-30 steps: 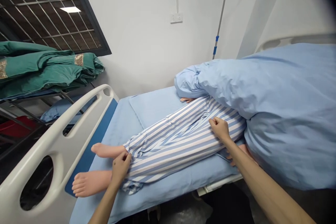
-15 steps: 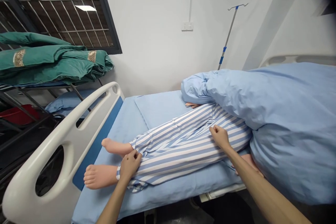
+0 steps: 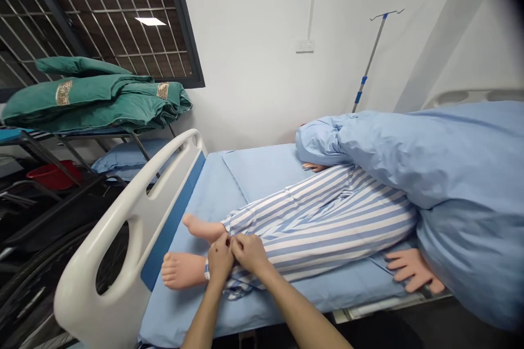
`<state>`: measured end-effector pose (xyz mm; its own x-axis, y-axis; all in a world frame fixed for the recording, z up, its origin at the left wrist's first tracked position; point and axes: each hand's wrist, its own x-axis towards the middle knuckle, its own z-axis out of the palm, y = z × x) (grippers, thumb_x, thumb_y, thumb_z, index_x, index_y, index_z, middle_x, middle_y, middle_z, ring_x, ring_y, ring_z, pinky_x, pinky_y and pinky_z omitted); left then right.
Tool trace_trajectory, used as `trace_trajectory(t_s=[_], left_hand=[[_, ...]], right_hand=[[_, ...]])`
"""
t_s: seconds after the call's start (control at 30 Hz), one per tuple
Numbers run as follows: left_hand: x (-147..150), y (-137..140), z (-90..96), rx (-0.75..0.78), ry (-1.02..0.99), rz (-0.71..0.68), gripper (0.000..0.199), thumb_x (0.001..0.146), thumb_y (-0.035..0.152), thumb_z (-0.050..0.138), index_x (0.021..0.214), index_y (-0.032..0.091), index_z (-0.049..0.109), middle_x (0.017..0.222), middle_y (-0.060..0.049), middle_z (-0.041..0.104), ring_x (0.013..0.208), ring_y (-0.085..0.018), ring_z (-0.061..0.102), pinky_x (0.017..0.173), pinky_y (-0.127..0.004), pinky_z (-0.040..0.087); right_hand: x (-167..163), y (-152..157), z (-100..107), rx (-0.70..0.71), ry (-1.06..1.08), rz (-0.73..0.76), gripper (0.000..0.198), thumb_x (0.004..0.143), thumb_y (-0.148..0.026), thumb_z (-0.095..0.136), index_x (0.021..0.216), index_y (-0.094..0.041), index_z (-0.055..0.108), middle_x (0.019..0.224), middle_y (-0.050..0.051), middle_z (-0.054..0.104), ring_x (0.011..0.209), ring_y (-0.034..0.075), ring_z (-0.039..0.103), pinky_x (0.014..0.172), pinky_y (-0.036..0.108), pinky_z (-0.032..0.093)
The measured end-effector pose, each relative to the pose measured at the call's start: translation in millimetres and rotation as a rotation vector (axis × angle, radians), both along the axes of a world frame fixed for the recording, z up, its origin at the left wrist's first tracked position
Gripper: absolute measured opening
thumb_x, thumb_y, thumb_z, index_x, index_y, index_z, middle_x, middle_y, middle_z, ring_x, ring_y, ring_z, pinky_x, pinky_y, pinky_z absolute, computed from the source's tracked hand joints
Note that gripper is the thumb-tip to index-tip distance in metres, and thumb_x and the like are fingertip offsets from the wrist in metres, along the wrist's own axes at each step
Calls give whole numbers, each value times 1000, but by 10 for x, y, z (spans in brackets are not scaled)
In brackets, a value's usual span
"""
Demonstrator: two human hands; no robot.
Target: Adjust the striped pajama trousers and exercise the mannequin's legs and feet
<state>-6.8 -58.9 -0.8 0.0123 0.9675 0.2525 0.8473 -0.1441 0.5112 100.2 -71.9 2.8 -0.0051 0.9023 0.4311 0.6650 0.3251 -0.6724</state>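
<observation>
Blue-and-white striped trousers (image 3: 327,229) cover the legs of a manikin lying on the bed. At the lower end of the nearer leg, my left hand (image 3: 220,257) is closed on the trouser fabric near the cuff. Right beside it, almost touching, my right hand (image 3: 249,253) is also closed on the striped cloth, fingertips pinched. The manikin's nearer foot (image 3: 182,271) and farther foot (image 3: 201,227) stick out bare to the left of my hands. A bunched bit of trouser cloth hangs below my wrists.
A blue quilt (image 3: 458,158) is heaped over the manikin's upper body, with a manikin hand (image 3: 413,270) out beside it. The white footboard (image 3: 85,289) rises at left. Behind are an IV pole (image 3: 370,60), folded green bedding (image 3: 102,98) and a red basin (image 3: 55,174).
My right hand has moved left from the thigh area down to the ankle, beside my left hand. The view has shifted left, and the manikin's near hand shows more fully.
</observation>
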Motion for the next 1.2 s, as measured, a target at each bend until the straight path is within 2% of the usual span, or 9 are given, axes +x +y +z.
trace_trajectory(t_s=[0.13, 0.3, 0.4, 0.5, 0.63, 0.77, 0.9, 1.0, 1.2], left_hand=[[28, -8, 47, -16, -105, 56, 21, 76, 31, 40, 59, 20, 44, 56, 1, 52, 55, -12, 43, 54, -23, 25], [147, 8, 255, -34, -429, 42, 24, 73, 33, 43, 54, 19, 44, 50, 3, 48, 54, -11, 44, 55, -22, 31], [305, 10, 390, 5, -590, -6, 23, 72, 32, 43, 54, 19, 42, 49, 5, 44, 53, -10, 41, 54, -21, 32], [457, -2, 364, 30, -690, 22, 25, 73, 33, 42, 53, 19, 37, 48, 5, 37, 51, -9, 37, 51, -21, 32], [547, -29, 110, -1, -543, 119, 29, 76, 34, 36, 52, 19, 38, 48, 3, 42, 51, -11, 38, 51, -22, 29], [534, -33, -51, 0, -367, 48, 29, 79, 32, 34, 54, 19, 42, 54, 1, 49, 54, -11, 40, 54, -23, 28], [509, -28, -19, -16, -345, 19, 30, 79, 32, 33, 52, 19, 38, 51, 1, 46, 52, -11, 39, 53, -23, 26], [524, -49, 37, -20, -321, 39, 31, 79, 34, 34, 52, 19, 39, 51, 1, 46, 53, -11, 39, 53, -23, 25], [613, -112, 75, -16, -183, 63, 31, 78, 32, 36, 49, 19, 35, 47, 2, 40, 50, -11, 33, 52, -24, 21]], right_hand=[[121, 115, -43, -97, 201, 17, 30, 74, -26, 41, 46, -17, 34, 44, -5, 30, 45, 7, 29, 47, 21, 20], [140, 182, -22, -150, 403, 16, 33, 73, -29, 42, 45, -18, 31, 44, -6, 27, 44, 7, 28, 45, 21, 22], [114, 176, -16, -136, 477, -49, 33, 74, -30, 41, 46, -18, 30, 44, -6, 29, 45, 8, 30, 45, 22, 23], [108, 173, -23, -113, 524, -159, 33, 75, -29, 39, 46, -19, 29, 43, -5, 30, 46, 9, 29, 46, 23, 22], [125, 177, -40, -90, 536, -228, 31, 74, -28, 40, 47, -20, 29, 44, -5, 32, 47, 10, 31, 48, 24, 24], [135, 180, -57, -97, 564, -220, 31, 75, -28, 40, 48, -20, 27, 46, -5, 32, 48, 10, 32, 49, 23, 26], [125, 161, -52, -101, 598, -184, 30, 74, -28, 41, 49, -20, 28, 46, -6, 30, 48, 9, 31, 48, 22, 26], [176, 106, 45, -120, 651, -108, 30, 74, -29, 41, 49, -19, 28, 47, -6, 29, 48, 9, 30, 47, 22, 27], [646, -11, 365, -83, 562, 34, 34, 75, -33, 44, 49, -18, 29, 47, -6, 27, 48, 8, 29, 47, 21, 25]])
